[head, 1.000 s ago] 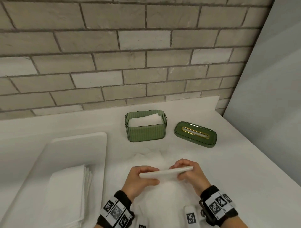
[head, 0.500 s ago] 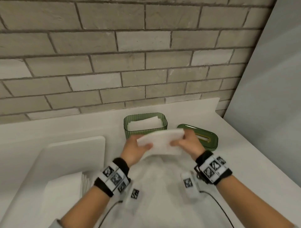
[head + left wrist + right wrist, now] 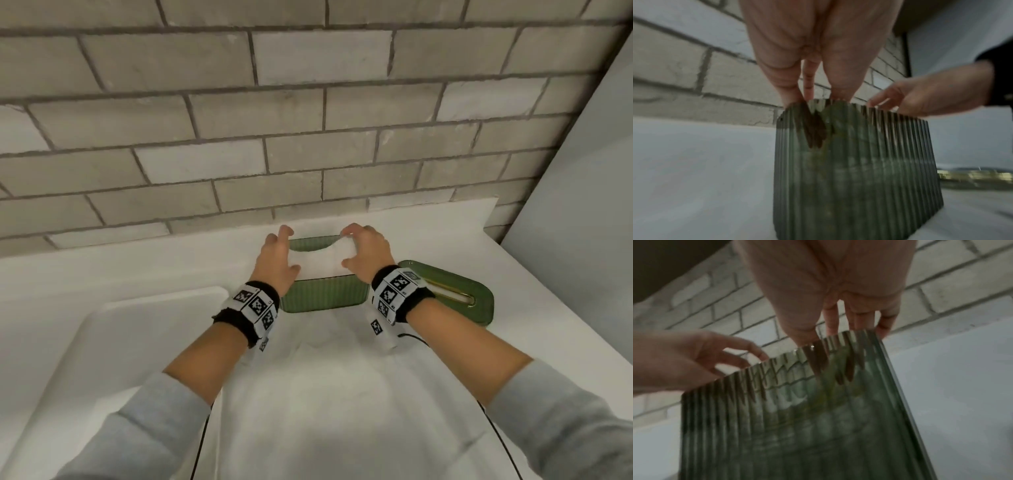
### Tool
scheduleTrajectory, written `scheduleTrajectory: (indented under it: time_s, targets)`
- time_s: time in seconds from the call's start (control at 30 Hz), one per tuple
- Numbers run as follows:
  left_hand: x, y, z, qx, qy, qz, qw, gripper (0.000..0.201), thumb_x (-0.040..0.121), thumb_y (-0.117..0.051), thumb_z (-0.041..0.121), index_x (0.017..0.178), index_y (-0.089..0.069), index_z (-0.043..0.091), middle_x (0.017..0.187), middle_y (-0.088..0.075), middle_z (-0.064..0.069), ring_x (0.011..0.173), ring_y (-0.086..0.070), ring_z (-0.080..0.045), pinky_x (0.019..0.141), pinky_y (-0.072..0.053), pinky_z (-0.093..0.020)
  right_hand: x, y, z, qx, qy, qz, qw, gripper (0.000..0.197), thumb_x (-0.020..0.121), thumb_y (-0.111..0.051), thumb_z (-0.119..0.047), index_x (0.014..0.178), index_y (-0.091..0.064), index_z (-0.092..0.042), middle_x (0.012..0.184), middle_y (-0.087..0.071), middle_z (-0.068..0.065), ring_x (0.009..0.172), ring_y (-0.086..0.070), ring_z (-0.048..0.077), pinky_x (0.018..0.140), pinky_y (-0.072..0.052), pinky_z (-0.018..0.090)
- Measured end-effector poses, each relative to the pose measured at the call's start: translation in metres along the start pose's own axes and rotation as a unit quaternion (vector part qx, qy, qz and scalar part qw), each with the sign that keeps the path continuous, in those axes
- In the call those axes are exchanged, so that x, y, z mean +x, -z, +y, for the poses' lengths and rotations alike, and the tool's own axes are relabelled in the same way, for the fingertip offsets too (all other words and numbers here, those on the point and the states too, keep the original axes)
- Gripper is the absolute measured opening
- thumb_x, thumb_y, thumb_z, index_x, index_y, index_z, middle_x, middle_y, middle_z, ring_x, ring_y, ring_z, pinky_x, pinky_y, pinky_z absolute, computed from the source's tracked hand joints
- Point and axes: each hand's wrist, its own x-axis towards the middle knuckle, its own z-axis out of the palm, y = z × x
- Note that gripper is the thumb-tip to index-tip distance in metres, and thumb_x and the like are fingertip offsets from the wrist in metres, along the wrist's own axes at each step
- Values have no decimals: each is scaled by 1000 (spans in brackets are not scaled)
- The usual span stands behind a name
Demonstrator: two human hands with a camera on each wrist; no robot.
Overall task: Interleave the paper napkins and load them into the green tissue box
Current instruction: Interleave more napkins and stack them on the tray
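Observation:
The green ribbed tissue box [image 3: 322,296] stands open on the white counter by the brick wall. Over its opening my left hand [image 3: 287,253] and right hand [image 3: 346,248] grip the two ends of a folded stack of white napkins [image 3: 320,262], thumbs on the near edge. The stack sags slightly in the middle and sits at the rim. In the left wrist view my left hand [image 3: 807,91] dips its fingertips behind the wall of the box [image 3: 855,170]. The right wrist view shows my right hand [image 3: 838,331] doing the same at the box [image 3: 797,418]. Both wrist views hide the napkins.
The green lid [image 3: 448,294] with a gold slot lies flat just right of the box. A white tray [image 3: 137,325] sits at the left. White crumpled sheet [image 3: 325,394] covers the counter in front. A grey panel [image 3: 582,205] closes the right side.
Both hands have carried the folded napkin stack forward from the front of the counter and lowered it onto the open box. The camera has moved closer.

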Motion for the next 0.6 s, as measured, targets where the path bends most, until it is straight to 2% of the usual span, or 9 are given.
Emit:
scheduleTrajectory:
  time_s: [0.07, 0.13, 0.2, 0.23, 0.3, 0.43, 0.5, 0.53, 0.6]
  targets:
    - [1, -3, 1, 79, -52, -4, 995, 42, 88, -69, 10, 126, -53, 8, 128, -44, -16, 110, -52, -34, 90, -45, -37, -4, -2, -5, -137, 39, -1, 990, 35, 77, -71, -19, 111, -63, -25, 128, -45, 3, 115, -48, 24, 97, -31, 40]
    - [2, -3, 5, 160, -104, -15, 981, 23, 96, -61, 32, 102, -68, 11, 123, -54, -12, 113, -51, -32, 93, -43, -41, -5, -1, -12, -178, 94, 7, 979, 12, 86, -63, -32, 93, -68, -24, 121, -52, 0, 113, -49, 21, 99, -26, 43]
    - [1, -7, 11, 210, -124, -60, 968, 50, 103, -39, 42, 78, -67, 10, 100, -63, -12, 98, -56, -30, 91, -45, -41, -3, -2, -16, -206, 111, -53, 971, 34, 95, -46, -38, 76, -66, -18, 100, -62, 1, 103, -56, 21, 108, -20, 47]
    - [0, -8, 14, 215, -106, -93, 966, 53, 104, -32, 39, 74, -63, 8, 89, -62, -13, 89, -57, -31, 88, -47, -41, -2, -2, -17, -226, 100, -101, 964, 45, 98, -38, -39, 68, -61, -15, 86, -62, 1, 97, -59, 21, 113, -15, 50]
    - [1, -12, 19, 225, -58, -159, 960, 48, 104, -29, 35, 82, -59, 5, 81, -60, -12, 81, -59, -30, 81, -49, -38, 0, -2, -18, -264, 62, -195, 943, 56, 101, -25, -41, 60, -51, -13, 69, -57, 0, 94, -61, 21, 117, -3, 54]
    - [7, -12, 26, 228, -8, -225, 947, 45, 104, -26, 36, 85, -56, 8, 76, -53, -5, 77, -55, -24, 70, -42, -31, 4, 1, -20, -282, 16, -269, 921, 61, 101, -15, -47, 69, -54, -13, 84, -61, 3, 108, -57, 22, 117, 10, 56]
    - [5, -7, 30, 200, -5, -219, 955, 45, 103, -29, 33, 74, -53, 8, 71, -52, -6, 71, -54, -25, 67, -41, -32, 1, 6, -19, -256, 7, -247, 935, 69, 100, -14, -51, 66, -57, -10, 77, -62, 2, 98, -59, 20, 115, 13, 58]
    - [2, -4, 30, 182, -21, -190, 965, 46, 102, -30, 31, 69, -52, 7, 67, -52, -7, 69, -53, -27, 65, -41, -32, -2, 9, -17, -226, 20, -206, 952, 71, 100, -16, -52, 65, -59, -9, 71, -62, 2, 92, -60, 19, 115, 11, 58]
    - [-12, 2, 28, 133, -96, -69, 984, 46, 101, -33, 29, 71, -58, 4, 70, -59, -10, 72, -54, -27, 69, -45, -35, -14, 19, -12, -153, 74, -73, 983, 58, 99, -30, -47, 69, -64, -10, 71, -64, -1, 86, -60, 17, 116, 2, 55]
